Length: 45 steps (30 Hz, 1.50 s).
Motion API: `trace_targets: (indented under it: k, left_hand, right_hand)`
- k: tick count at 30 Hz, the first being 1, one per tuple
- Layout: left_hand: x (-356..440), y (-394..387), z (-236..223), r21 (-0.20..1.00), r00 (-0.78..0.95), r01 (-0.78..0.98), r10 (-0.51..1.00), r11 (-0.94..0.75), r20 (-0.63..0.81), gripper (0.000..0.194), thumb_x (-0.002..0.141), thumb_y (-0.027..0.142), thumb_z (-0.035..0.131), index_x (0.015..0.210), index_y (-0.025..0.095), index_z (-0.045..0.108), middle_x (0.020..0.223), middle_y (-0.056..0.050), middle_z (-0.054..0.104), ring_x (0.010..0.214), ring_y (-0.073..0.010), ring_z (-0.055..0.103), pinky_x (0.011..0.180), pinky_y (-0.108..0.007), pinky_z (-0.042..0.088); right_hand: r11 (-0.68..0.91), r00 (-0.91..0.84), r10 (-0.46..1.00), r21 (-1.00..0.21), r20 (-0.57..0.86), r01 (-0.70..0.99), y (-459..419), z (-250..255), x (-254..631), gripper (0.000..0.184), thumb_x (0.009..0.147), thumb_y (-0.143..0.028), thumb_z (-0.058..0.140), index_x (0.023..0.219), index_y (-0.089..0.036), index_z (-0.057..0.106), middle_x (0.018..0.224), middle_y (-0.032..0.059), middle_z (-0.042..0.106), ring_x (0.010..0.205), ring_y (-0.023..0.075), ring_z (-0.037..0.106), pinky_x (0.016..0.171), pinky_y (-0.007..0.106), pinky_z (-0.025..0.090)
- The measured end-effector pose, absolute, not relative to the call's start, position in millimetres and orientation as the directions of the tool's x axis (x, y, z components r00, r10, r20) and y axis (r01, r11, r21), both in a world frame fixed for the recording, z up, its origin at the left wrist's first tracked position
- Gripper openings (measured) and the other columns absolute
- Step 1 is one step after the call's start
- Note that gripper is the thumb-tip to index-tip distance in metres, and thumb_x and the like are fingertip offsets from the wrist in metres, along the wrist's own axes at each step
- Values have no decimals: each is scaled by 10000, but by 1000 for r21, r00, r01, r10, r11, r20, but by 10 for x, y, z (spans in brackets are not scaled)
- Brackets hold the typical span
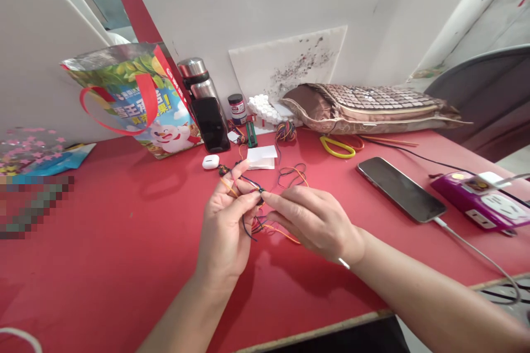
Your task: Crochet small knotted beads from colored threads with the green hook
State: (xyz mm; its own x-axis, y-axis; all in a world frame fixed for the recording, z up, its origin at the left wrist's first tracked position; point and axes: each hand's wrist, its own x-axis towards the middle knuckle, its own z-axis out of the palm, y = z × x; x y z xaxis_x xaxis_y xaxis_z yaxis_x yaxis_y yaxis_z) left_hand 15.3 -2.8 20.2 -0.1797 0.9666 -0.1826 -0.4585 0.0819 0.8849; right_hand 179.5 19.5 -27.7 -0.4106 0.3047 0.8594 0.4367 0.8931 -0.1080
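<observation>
Far left: clear bag (33,146) with pink and yellow stars, lying at the back of the red desk (136,242). Below it, a pixelated patch; can't tell what it is. Next, tote (144,110) standing upright against the white panel (265,5), red handle flopped forward. Steel bottle (201,83) just beside it, with the upright phone (213,124) leaning in front, screen dark. White case (211,162) on the desk just below that phone.

Left hand (223,226) at centre, raised over the desk: thumb and index fingers clamped on the cords (257,225), the other fingers spread, with strands running across them. Cords sit between the hands, dark, orange and reddish; loose ends hang and trail on the desk. Behind: dark jar (237,109), green tool (251,135), folded paper (262,156), a heap of white pieces (264,107), cord ball (285,131).

Right hand (318,220): foremost fingers meet the cords right at the left thumb tip; can't tell if they're gripping, undersides hidden.

Further right: speckled board (308,55) leaning on the panel, brown cushion (372,107) in front, yellow scissors (337,147) below it. Flat phone (401,187) cabled, near the purple power strip (484,201). Dark chair (492,105) behind, far right.
</observation>
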Motion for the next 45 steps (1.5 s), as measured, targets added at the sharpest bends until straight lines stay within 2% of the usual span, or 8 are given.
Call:
trace_targets:
  k: [4, 8, 13, 19, 25, 30, 36, 45]
  left_hand:
    - [164, -65, 118, 961, -226, -255, 973, -112, 53, 502, 814, 170, 794, 1308, 242, 736, 797, 45, 593, 676, -98, 544, 641, -204, 509]
    - [162, -92, 73, 966, -207, 28, 944, -256, 256, 405, 900, 200, 735, 1303, 244, 747, 817, 26, 596, 672, -122, 543, 630, -243, 512]
    - [111, -78, 89, 925, -165, 223, 923, -309, 348, 520, 936, 211, 704, 1452, 263, 682, 771, 34, 572, 653, -145, 512, 628, -272, 483]
    - [25, -31, 76, 895, -114, 288, 915, -342, 386, 527, 962, 183, 677, 1478, 288, 669, 768, 28, 570, 669, -149, 502, 659, -274, 483]
    - [4, 6, 79, 933, -68, 223, 950, -282, 304, 487, 925, 191, 718, 1402, 287, 726, 774, 21, 572, 657, -145, 499, 617, -265, 475]
    - [-17, 24, 85, 988, 5, 35, 988, -153, 153, 496, 855, 207, 794, 1347, 267, 775, 757, 16, 579, 643, -138, 482, 567, -249, 440]
    - [-23, 52, 99, 980, 79, -194, 995, -40, 56, 579, 754, 176, 822, 1324, 274, 796, 744, 14, 610, 649, -130, 501, 561, -223, 441]
    - [10, 47, 124, 931, 101, -365, 995, 19, 20, 480, 725, 172, 919, 1183, 296, 848, 738, 15, 705, 557, -90, 496, 509, -219, 418]
  right_hand:
    - [834, -416, 306, -31, 856, 551, 112, -292, 1718, 243, 1092, -168, 590, 1315, -81, 629, 773, 58, 715, 633, 190, 633, 573, 327, 494]
    - [811, -399, 329, -39, 856, 584, 57, -286, 1681, 254, 1092, -155, 563, 1327, -71, 612, 756, 62, 718, 606, 197, 615, 543, 342, 473]
    - [834, -337, 414, -204, 846, 513, 38, -228, 1715, 205, 1101, -181, 563, 1258, -106, 672, 774, 68, 732, 613, 176, 646, 563, 302, 503]
    - [824, -295, 556, -469, 777, 319, 68, -132, 1848, 182, 1079, -208, 616, 1175, -166, 765, 803, 69, 740, 645, 162, 662, 599, 269, 552]
    - [637, -319, 749, -764, 581, 103, 199, -22, 1993, 131, 1007, -203, 716, 1003, -168, 842, 761, 51, 737, 635, 147, 650, 605, 269, 535]
    - [249, -367, 893, -965, 262, -83, 311, 52, 2138, 202, 913, -329, 820, 819, -153, 852, 638, 28, 639, 573, 130, 526, 508, 263, 442]
    - [-75, -429, 903, -967, 38, -244, 379, 19, 2196, 309, 801, -442, 921, 826, -138, 872, 560, -2, 546, 512, 93, 412, 439, 233, 312]
    - [-140, -481, 871, -886, 102, -442, 378, -1, 2095, 305, 790, -435, 935, 800, -138, 865, 525, -16, 522, 476, 67, 360, 429, 209, 192]
